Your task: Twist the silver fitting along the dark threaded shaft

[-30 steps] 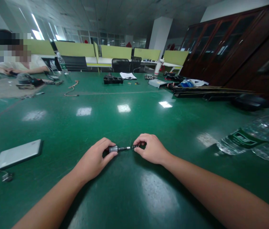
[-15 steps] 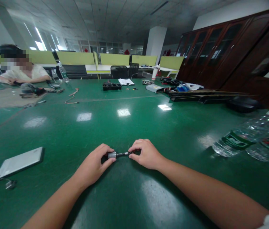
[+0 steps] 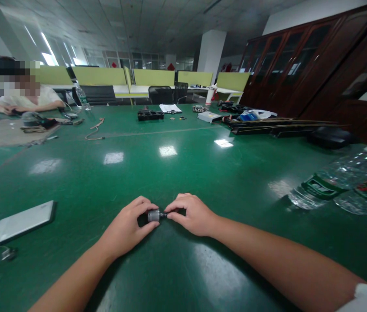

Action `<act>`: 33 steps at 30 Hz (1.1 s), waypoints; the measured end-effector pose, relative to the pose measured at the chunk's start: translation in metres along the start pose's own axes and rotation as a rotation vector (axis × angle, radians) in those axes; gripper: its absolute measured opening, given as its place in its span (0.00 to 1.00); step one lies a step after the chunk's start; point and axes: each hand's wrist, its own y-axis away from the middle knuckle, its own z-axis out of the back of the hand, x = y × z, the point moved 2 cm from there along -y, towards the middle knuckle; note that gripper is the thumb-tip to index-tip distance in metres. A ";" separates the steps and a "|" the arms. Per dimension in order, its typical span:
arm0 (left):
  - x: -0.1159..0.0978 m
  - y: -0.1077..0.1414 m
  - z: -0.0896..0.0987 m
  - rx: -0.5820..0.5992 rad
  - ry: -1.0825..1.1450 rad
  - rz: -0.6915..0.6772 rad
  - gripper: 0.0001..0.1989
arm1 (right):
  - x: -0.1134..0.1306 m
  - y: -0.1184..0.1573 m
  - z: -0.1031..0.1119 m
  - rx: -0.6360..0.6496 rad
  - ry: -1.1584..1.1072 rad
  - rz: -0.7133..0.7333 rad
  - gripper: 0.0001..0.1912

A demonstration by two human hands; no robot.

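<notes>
Just above the green tabletop, or resting on it, is a small grey metal cylinder. My left hand grips it between thumb and fingers. From the cylinder's right end a thin dark rod sticks out, and only a short length of it shows. My right hand is closed in a pinch on this rod, close to the cylinder. The fingertips hide the rod's far end. I cannot tell whether rod and cylinder are one piece.
On the green table lies a white flat device with a cable, at left. Plastic water bottles stand at right. Farther back are a black tray, papers and long dark strips. A person sits far left.
My right hand has moved left toward the cylinder. The length of rod showing between my hands is much shorter. My left hand keeps its grip on the cylinder. The view has shifted slightly.
</notes>
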 end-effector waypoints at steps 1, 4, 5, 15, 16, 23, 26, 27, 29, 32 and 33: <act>0.001 0.000 0.000 -0.003 0.001 0.004 0.11 | 0.000 0.000 0.000 0.007 0.005 0.008 0.06; 0.003 -0.002 -0.002 -0.008 0.011 0.013 0.11 | 0.000 -0.002 -0.001 0.025 0.021 0.036 0.09; 0.004 -0.002 -0.003 -0.008 0.015 0.014 0.11 | 0.000 -0.003 -0.001 0.028 0.028 0.039 0.11; 0.002 -0.008 -0.006 0.018 0.044 0.037 0.07 | -0.005 -0.007 -0.003 0.005 0.037 0.073 0.07; 0.002 -0.008 -0.006 0.019 0.044 0.035 0.07 | -0.005 -0.007 -0.002 0.005 0.039 0.076 0.07; 0.004 -0.005 -0.007 0.018 0.041 0.044 0.08 | -0.003 -0.007 -0.003 0.015 0.051 0.068 0.06; 0.004 -0.005 -0.007 0.025 0.049 0.043 0.09 | -0.003 -0.007 -0.004 0.017 0.041 0.046 0.06; 0.004 -0.004 -0.007 0.027 0.053 0.042 0.09 | -0.003 -0.007 -0.004 0.010 0.040 0.034 0.06; 0.004 -0.004 -0.006 0.030 0.059 0.044 0.09 | -0.003 -0.008 -0.004 0.004 0.038 0.022 0.06; 0.005 -0.005 -0.003 0.031 0.069 0.051 0.09 | -0.002 -0.010 -0.005 0.014 0.032 0.008 0.07; 0.006 -0.005 -0.003 0.035 0.074 0.051 0.09 | -0.002 -0.010 -0.005 0.018 0.031 0.005 0.07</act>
